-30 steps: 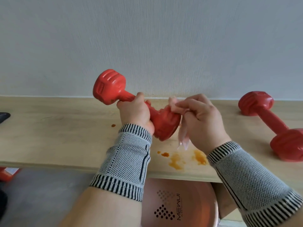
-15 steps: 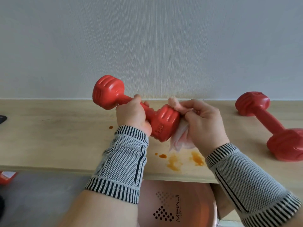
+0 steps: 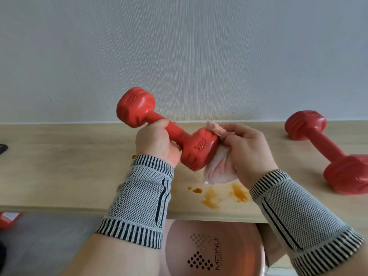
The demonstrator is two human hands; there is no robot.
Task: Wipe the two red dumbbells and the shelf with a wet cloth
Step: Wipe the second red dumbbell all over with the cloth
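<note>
The left hand (image 3: 157, 144) has its grip wrapped tight around the thin middle bar of a red dumbbell (image 3: 167, 129) and holds it up in the air above the shelf (image 3: 65, 172). The dumbbell tilts, with its far end up high near the wall and its near end down low. The right hand (image 3: 249, 154) has its grip bunched around a pale pink cloth (image 3: 219, 170) and pushes the cloth against the low end of the dumbbell. Orange stains (image 3: 213, 196) sit on the shelf just under the cloth. A second red dumbbell (image 3: 328, 154) lies on the shelf, well apart to the right. A pink bowl (image 3: 215, 250) sits below the shelf edge. Both wrists wear gray striped bands.
</note>
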